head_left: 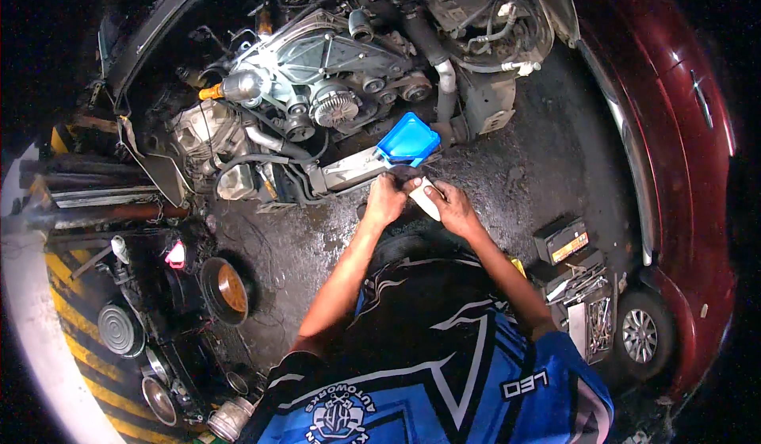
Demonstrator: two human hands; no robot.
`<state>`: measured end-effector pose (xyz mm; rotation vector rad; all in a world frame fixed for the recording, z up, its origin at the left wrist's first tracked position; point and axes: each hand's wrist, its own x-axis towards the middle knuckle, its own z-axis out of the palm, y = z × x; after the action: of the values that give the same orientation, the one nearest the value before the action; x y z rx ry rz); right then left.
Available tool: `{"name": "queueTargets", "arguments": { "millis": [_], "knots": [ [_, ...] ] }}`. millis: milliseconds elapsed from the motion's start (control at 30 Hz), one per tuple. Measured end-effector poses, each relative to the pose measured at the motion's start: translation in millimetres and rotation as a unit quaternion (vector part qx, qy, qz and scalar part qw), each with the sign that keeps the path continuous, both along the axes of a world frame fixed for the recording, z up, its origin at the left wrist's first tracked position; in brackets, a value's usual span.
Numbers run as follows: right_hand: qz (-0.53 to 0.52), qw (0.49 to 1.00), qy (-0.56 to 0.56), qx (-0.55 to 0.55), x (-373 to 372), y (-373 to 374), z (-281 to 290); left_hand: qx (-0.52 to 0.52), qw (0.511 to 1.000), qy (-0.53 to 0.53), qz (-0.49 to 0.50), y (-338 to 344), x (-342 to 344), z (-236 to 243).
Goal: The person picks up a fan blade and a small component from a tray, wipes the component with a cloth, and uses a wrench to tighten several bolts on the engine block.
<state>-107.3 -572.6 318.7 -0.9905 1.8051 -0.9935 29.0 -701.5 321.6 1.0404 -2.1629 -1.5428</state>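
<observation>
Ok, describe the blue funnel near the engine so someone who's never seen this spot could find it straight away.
Start at the big grey engine sitting on the dark floor beside the dark red car. Along its lower right edge, just above the person's left hand and right hand, lies the funnel. It is a wide, squarish bright blue funnel, the only blue thing among grey metal and black hoses.

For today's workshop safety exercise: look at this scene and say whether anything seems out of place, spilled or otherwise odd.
The engine sits out on the floor, beside the dark red car. The floor around it looks dark and stained. Round parts lie loose at the left. Both hands meet at a small white piece near a blue funnel.
</observation>
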Motion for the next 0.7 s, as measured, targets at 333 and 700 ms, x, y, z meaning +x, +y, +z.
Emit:
{"name": "queueTargets", "arguments": {
  "millis": [333, 700],
  "knots": [
    [0.019, 0.998, -0.052, -0.008, 0.1, 6.1, -5.1, -0.133, 0.99, -0.032, -0.037, 15.0, 4.3, 14.2],
    [0.011, 0.994, -0.097, -0.047, 8.3, 0.2, -9.0, -0.231, 0.968, -0.065, -0.068, 27.9, 16.5, 13.4]
  ]
}}
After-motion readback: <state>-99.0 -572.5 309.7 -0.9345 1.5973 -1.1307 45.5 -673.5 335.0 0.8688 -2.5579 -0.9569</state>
